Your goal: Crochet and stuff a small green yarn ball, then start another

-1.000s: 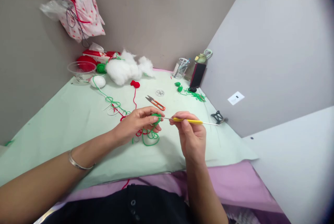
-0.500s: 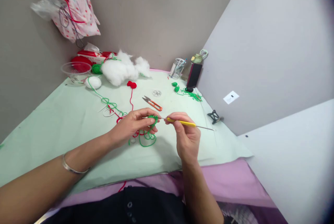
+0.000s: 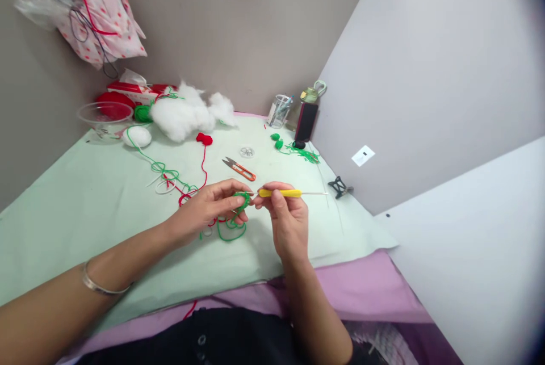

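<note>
Pinched in my left hand is a small green crochet piece, partly hidden by the fingers. Green yarn hangs from it in loose loops down to the table. My right hand grips a crochet hook by its yellow handle, thumb on top. The hook lies about level, its metal tip meeting the green piece and its other metal end pointing right. Both hands are close together above the table. Orange-handled thread snips lie just beyond them.
White stuffing, a white yarn ball and a clear tub stand at the back left. Red yarn trails across the table. A pen cup, phone and green scraps sit back right, near a black clip.
The view has shifted slightly, so everything appears further left. The hook has turned from slanting down rightward to nearly level, and my right hand is a little closer to my left.
</note>
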A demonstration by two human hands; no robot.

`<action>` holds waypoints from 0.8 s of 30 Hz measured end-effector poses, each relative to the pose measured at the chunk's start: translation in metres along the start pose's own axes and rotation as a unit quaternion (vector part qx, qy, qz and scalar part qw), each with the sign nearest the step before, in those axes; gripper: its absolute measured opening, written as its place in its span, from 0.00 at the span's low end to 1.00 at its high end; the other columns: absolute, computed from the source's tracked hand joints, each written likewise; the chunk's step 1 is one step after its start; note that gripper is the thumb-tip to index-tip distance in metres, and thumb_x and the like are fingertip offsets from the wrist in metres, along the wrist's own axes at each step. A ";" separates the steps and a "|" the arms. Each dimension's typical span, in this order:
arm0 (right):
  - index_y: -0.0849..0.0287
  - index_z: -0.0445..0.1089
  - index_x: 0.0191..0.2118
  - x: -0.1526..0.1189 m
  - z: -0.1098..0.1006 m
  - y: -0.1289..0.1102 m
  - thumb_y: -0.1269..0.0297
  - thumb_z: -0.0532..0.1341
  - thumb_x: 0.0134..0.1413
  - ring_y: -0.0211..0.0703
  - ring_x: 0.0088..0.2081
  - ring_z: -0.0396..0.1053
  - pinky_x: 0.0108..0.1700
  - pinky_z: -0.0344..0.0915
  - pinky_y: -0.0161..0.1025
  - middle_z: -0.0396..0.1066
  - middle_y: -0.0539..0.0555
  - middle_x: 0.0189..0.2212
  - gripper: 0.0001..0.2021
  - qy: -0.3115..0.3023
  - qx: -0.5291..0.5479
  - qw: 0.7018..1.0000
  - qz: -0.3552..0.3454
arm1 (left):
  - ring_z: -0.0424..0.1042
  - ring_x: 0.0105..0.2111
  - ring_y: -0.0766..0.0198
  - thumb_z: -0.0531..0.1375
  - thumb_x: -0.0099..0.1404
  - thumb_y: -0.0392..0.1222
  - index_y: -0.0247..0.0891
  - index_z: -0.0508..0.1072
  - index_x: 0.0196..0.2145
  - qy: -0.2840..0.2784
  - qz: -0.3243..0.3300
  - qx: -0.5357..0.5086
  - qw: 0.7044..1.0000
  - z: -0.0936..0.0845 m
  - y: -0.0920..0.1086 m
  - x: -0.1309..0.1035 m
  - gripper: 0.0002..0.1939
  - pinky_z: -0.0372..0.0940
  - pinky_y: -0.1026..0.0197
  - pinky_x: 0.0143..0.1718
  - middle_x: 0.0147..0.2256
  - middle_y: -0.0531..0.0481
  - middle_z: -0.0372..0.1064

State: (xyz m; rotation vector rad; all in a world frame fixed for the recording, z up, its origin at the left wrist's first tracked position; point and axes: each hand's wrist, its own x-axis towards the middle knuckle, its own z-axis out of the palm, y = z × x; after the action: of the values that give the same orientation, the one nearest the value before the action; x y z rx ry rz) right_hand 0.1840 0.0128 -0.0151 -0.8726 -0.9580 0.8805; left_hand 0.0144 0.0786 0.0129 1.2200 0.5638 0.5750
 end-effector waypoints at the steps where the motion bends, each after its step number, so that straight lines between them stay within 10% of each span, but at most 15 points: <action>1: 0.54 0.77 0.42 0.000 0.000 0.001 0.57 0.64 0.64 0.40 0.34 0.76 0.41 0.72 0.41 0.77 0.51 0.34 0.09 0.003 -0.004 1.000 0.002 | 0.74 0.31 0.63 0.65 0.66 0.47 0.39 0.75 0.44 -0.001 -0.002 -0.003 1.000 0.000 0.000 0.000 0.12 0.66 0.60 0.37 0.31 0.51 0.76; 8: 0.54 0.76 0.45 -0.003 0.000 0.002 0.54 0.58 0.68 0.43 0.38 0.75 0.46 0.71 0.45 0.78 0.53 0.37 0.13 0.005 -0.076 0.996 -0.044 | 0.74 0.42 0.62 0.64 0.67 0.45 0.39 0.76 0.45 -0.015 -0.013 -0.045 0.999 0.000 0.001 0.001 0.11 0.65 0.58 0.48 0.45 0.45 0.78; 24: 0.43 0.76 0.54 -0.004 -0.002 -0.005 0.65 0.65 0.62 0.48 0.56 0.72 0.60 0.67 0.48 0.78 0.52 0.52 0.16 -0.149 -0.225 0.954 -0.128 | 0.71 0.37 0.67 0.69 0.63 0.45 0.37 0.73 0.39 0.056 -0.003 -0.160 0.985 0.018 -0.008 -0.005 0.12 0.66 0.63 0.43 0.37 0.52 0.70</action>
State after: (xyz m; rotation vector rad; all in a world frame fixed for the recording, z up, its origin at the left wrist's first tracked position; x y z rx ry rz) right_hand 0.1859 0.0066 -0.0122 -0.9852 -1.5395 0.5841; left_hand 0.0240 0.0608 0.0104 0.8856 0.5449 0.7037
